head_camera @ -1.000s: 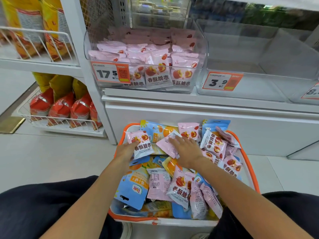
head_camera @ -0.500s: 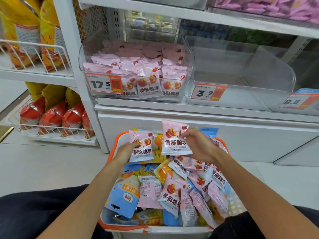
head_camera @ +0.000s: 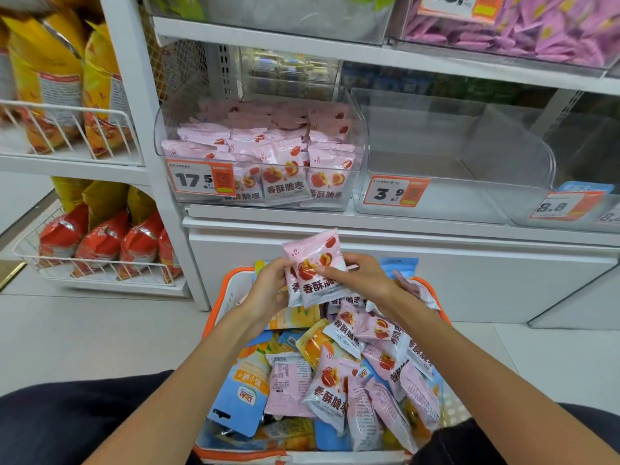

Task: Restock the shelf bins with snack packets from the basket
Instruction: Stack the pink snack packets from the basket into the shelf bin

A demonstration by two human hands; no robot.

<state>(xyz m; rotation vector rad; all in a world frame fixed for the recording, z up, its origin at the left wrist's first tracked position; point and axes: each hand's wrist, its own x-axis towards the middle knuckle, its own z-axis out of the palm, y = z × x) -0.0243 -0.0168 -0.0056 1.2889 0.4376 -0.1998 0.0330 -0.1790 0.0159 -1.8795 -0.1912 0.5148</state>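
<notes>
Two pink snack packets (head_camera: 317,270) are stacked together above the far end of the orange-rimmed basket (head_camera: 219,303). My left hand (head_camera: 268,290) grips their left edge and my right hand (head_camera: 360,280) pinches their right side. The basket holds several more pink packets (head_camera: 330,387) mixed with blue and orange pouches (head_camera: 245,394). On the shelf above, the clear bin (head_camera: 359,135) with the 17.5 price tag is partly filled with the same pink packets.
To the right, the clear bin (head_camera: 469,203) tagged 3.9 has nothing inside, and a bin (head_camera: 570,209) tagged 8.8 follows. Purple packets (head_camera: 536,28) fill an upper bin. Wire racks (head_camera: 100,266) with yellow and red bags stand at the left. My knees flank the basket.
Both hands lifted pink packets out of the basket and brought them together into one stack held by both hands. The view tilted upward toward the shelf.
</notes>
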